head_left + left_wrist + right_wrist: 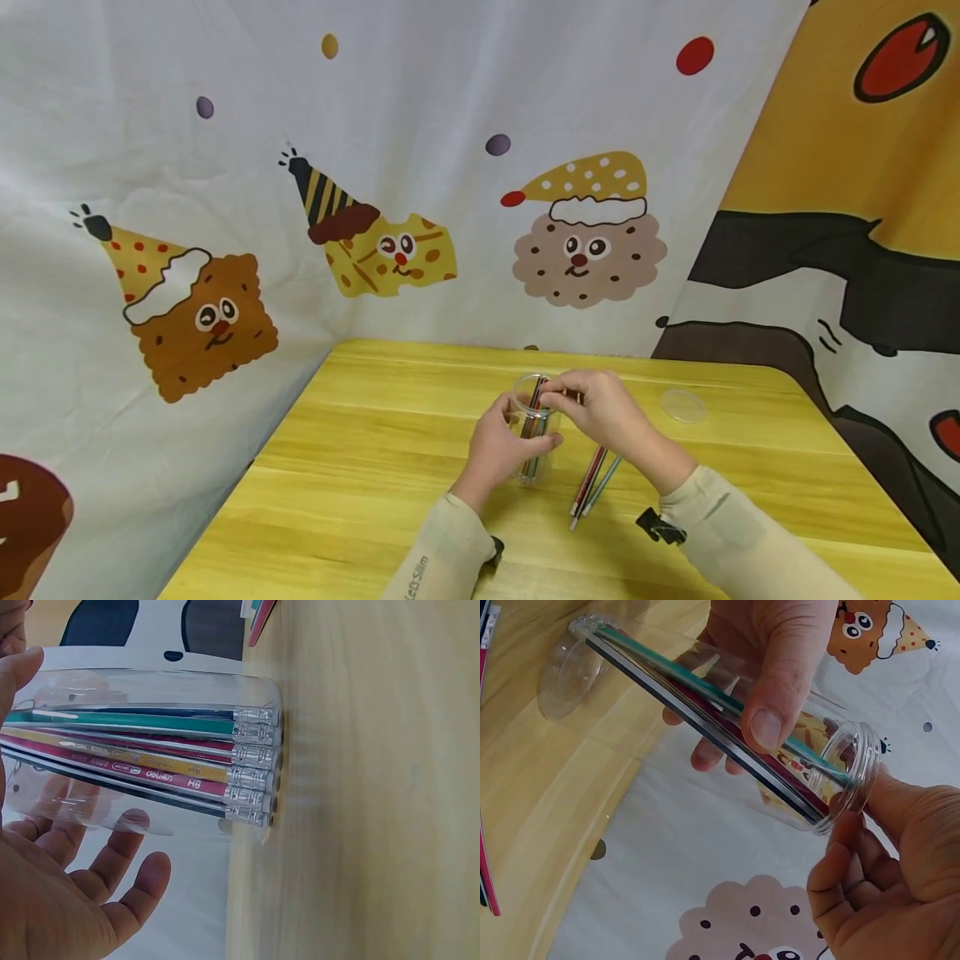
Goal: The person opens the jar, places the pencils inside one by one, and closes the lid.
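Note:
My left hand [504, 446] grips a clear plastic jar [172, 686] that stands upright on the table, with the thumb on one side and fingers round the other. Several pencils lean inside it, among them a green pencil [150, 721], a yellow pencil [150, 754] and a red pencil [112, 766], their eraser ends down at the base. My right hand [600, 408] is at the jar's mouth, where its curled fingers and thumb pinch the upper end of a pencil; the fingertips partly hide that end.
A few loose pencils [588, 487] lie on the wooden table [360, 475], right of the jar. Farther back on the right rests a clear round lid [683, 406]. A curtain [420, 108] printed with cartoon snacks hangs behind the table and along its left side.

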Demonstrator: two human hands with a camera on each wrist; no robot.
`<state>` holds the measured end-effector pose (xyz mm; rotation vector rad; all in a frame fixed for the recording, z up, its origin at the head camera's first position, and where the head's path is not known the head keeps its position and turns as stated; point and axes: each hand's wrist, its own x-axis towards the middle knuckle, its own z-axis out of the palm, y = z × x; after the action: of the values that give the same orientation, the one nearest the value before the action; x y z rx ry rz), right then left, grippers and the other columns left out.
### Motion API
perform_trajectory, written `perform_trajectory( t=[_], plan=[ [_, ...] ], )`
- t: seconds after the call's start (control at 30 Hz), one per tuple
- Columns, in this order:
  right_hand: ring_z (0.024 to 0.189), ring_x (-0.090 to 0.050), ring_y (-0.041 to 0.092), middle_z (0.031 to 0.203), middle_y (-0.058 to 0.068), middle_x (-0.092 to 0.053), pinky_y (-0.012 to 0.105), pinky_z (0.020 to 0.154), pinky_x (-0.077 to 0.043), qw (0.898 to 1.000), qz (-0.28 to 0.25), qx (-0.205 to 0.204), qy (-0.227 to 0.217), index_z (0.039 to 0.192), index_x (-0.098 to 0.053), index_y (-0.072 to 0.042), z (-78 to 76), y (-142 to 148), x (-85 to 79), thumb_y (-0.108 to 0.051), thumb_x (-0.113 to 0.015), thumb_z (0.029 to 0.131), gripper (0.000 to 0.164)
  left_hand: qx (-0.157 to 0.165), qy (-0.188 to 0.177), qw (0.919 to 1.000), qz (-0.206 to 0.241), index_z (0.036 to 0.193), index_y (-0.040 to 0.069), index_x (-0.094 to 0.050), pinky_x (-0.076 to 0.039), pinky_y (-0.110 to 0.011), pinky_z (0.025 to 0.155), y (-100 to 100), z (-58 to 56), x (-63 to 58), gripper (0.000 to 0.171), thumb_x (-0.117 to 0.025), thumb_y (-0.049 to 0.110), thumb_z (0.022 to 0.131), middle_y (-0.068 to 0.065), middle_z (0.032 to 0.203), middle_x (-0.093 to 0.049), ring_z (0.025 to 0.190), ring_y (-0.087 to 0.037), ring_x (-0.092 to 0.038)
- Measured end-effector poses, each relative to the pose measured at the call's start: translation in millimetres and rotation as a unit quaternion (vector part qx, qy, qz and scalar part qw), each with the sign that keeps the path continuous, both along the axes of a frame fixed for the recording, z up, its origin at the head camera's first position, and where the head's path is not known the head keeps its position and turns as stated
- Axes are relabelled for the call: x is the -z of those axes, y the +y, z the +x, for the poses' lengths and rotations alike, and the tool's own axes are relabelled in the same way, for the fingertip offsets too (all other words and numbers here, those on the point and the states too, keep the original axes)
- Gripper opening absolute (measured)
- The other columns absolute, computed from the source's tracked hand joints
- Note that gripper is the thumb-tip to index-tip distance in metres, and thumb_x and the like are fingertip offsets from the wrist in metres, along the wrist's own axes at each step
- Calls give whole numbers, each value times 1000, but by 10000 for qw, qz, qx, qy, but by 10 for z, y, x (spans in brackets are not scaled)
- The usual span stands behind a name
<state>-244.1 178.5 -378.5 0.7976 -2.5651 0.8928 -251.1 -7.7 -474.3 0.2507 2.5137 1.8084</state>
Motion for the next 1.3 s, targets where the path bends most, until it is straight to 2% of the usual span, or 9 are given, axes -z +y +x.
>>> perform_trajectory(
  t=[0.13, 0.3, 0.4, 0.57, 0.8, 0.97, 1.07, 1.2, 1.3],
  plan=[
    [60, -49, 2, 81, -2, -73, 23, 51, -43, 9993, -314, 148, 106, 111, -83, -12, -16, 20, 33, -18, -79, 99, 14, 9, 25, 10000, 18, 136, 30, -63, -58, -48, 93, -5, 1, 0, 67, -94, 49, 80, 3, 131, -66, 124, -29, -61],
    [60, -51, 6, 79, 2, -73, 24, 53, -44, 9930, -1009, 597, -167, 111, -81, -11, -137, 238, 76, -20, -73, 104, 14, -36, -6, 10000, 32, 141, 29, -61, -57, -53, 98, -2, -1, -4, 73, -95, 48, 79, 6, 132, -67, 125, -27, -62],
    [71, -59, 8, 93, 6, -77, 24, 62, -51, 9832, -1317, 939, -842, 117, -79, -7, -249, 485, 151, -28, -69, 107, 25, -76, 16, 10000, -17, 143, 27, -60, -57, -54, 100, 9, -3, -7, 76, -96, 47, 78, 5, 132, -67, 126, -26, -64],
    [91, -66, 17, 110, 11, -75, 25, 74, -57, 9533, -1360, 1492, -2247, 134, -70, -2, -388, 912, 326, -44, -62, 109, 50, -122, 50, 9999, -51, 143, 27, -61, -58, -53, 99, 15, -14, -12, 77, -96, 47, 78, 5, 132, -68, 126, -28, -64],
    [102, -71, 27, 119, 20, -75, 37, 82, -62, 9330, -802, 1778, -3023, 135, -66, 6, -456, 1278, 565, -42, -58, 111, 54, -110, 49, 9999, -47, 146, 23, -61, -57, -55, 99, 6, -12, -7, 80, -96, 46, 78, 4, 132, -69, 128, -30, -63],
    [91, -67, 24, 99, 13, -75, 39, 78, -60, 9196, -473, 1880, -3417, 115, -71, 3, -462, 1372, 672, -41, -60, 110, 46, -117, 23, 9999, -31, 147, 21, -60, -57, -55, 100, 0, -5, -2, 80, -96, 44, 79, 2, 133, -69, 127, -29, -63],
    [70, -58, 20, 74, 4, -65, 35, 66, -53, 9181, -218, 1869, -3488, 89, -70, -4, -474, 1386, 727, -40, -64, 109, 41, -129, 28, 9999, -54, 146, 24, -61, -57, -55, 100, 0, -4, 5, 79, -96, 45, 78, 3, 133, -69, 127, -28, -64],
    [51, -41, 13, 53, -6, -47, 30, 54, -39, 9306, 587, 1869, -3093, 62, -55, -17, -485, 1381, 779, -44, -69, 104, 52, -130, 62, 9999, -82, 144, 28, -61, -58, -54, 99, 2, -13, 9, 78, -96, 47, 77, 5, 132, -69, 125, -26, -64],
    [47, -38, 10, 47, -10, -43, 27, 51, -33, 9378, 1134, 1909, -2668, 55, -53, -20, -485, 1359, 801, -44, -73, 100, 55, -132, 60, 9999, -82, 143, 29, -61, -58, -53, 98, 0, -18, 8, 77, -96, 48, 77, 5, 131, -69, 124, -25, -64]
  ],
)
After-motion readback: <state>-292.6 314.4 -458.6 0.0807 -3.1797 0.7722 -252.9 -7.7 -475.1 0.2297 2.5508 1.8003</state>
